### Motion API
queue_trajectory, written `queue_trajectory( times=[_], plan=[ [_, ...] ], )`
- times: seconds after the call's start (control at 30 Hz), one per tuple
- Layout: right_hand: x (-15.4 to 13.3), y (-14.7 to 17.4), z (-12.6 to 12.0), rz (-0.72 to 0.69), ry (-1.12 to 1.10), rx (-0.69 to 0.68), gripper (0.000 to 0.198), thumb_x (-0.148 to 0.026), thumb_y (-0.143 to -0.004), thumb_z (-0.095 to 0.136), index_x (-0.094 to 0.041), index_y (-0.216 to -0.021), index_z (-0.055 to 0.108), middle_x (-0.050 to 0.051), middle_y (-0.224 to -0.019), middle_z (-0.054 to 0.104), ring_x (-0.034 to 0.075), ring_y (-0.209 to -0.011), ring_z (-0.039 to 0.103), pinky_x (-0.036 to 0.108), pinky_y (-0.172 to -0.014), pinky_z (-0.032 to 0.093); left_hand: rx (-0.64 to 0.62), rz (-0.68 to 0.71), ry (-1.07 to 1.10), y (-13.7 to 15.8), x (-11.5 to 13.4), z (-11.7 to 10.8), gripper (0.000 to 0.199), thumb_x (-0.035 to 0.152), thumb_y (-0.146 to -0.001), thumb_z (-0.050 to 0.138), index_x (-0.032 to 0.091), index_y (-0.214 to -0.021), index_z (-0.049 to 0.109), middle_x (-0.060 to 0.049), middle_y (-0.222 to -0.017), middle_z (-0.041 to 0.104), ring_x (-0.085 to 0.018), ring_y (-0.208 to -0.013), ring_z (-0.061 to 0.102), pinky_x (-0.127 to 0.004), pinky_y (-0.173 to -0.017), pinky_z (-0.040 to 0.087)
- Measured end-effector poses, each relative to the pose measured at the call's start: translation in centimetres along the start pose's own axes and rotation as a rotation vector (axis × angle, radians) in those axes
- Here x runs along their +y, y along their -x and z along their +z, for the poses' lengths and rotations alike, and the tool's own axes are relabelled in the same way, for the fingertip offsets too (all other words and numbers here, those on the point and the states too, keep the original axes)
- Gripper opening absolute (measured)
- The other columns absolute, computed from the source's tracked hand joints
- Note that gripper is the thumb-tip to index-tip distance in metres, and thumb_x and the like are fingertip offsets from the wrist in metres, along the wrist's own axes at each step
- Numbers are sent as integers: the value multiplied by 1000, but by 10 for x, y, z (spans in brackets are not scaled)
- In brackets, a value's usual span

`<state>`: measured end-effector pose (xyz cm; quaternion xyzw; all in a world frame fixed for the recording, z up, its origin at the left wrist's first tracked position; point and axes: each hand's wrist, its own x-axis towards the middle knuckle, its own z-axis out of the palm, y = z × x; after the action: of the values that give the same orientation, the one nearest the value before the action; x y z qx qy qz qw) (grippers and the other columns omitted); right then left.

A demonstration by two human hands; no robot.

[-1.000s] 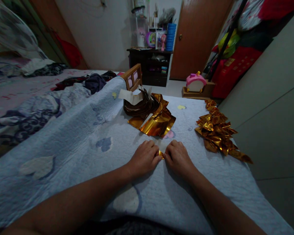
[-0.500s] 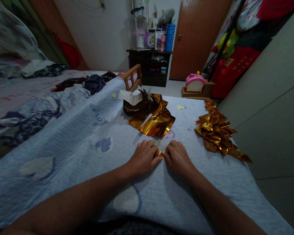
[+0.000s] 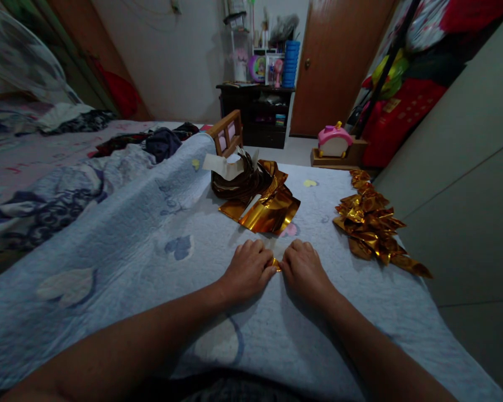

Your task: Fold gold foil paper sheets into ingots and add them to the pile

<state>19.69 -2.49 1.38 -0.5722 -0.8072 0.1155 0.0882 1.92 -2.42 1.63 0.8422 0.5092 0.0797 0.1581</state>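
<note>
Between my two hands is a small sheet of gold foil paper (image 3: 276, 263), mostly covered by my fingers; a pale edge shows just beyond it. My left hand (image 3: 251, 268) is closed on its left side, thumb pressed against the gold. On the right side, my right hand (image 3: 304, 271) is closed on the same sheet with fingers bent. Both hands rest low on the bed's blue quilt (image 3: 151, 290). Beyond them lies a fanned stack of gold foil paper (image 3: 270, 209), white backs showing on some sheets. A heap of folded gold paper pieces (image 3: 369, 223) sits to the right.
Crumpled bedding (image 3: 67, 195) and dark clothes (image 3: 163, 142) lie to the left. A wooden bed rail (image 3: 226, 131) stands behind the stack. Past the bed are a dark cabinet (image 3: 254, 114), a pink toy (image 3: 334, 140) and a door (image 3: 339, 67). A pale wardrobe (image 3: 465, 184) borders the right.
Almost nothing differs. Both hands stay at the same spot on the gold sheet, and the stack and heap lie as before.
</note>
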Motion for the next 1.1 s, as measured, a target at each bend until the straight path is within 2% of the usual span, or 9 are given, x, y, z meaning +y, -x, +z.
queue_trajectory(
  times=[0.43,0.63,0.87,0.97,1.1],
  plan=[
    [-1,7,3,-47,62,107,12,-32,-96,57,-21,-91,58,9,-102,58,28,-98,48,41,-84,35,8,-13,-15,0,1,3,18,37,-97,55,21,-90,61,-7,-103,57,-26,-100,49,-40,-85,38],
    [8,6,3,-36,40,94,14,-34,-95,60,-22,-102,59,11,-118,58,31,-113,48,47,-97,34,9,-8,-8,0,0,3,15,34,-97,56,21,-92,62,-7,-105,57,-27,-99,50,-40,-85,39],
    [27,6,2,-22,23,108,15,-29,-92,60,-24,-105,58,10,-126,57,31,-118,47,48,-99,34,-2,-19,22,0,0,4,15,34,-96,56,21,-89,60,-6,-104,56,-26,-100,49,-40,-87,39],
    [29,5,0,-25,16,117,13,-27,-91,58,-24,-103,57,10,-124,58,31,-116,48,48,-99,34,47,-57,77,0,0,4,12,32,-91,60,21,-94,58,-7,-108,55,-27,-105,48,-40,-89,41],
    [30,3,-4,-25,-60,97,10,-24,-93,51,-22,-102,55,11,-117,59,29,-112,50,45,-99,35,153,-74,142,-1,-3,6,30,30,-84,66,20,-110,53,-9,-117,53,-29,-111,46,-44,-96,42]
  ],
)
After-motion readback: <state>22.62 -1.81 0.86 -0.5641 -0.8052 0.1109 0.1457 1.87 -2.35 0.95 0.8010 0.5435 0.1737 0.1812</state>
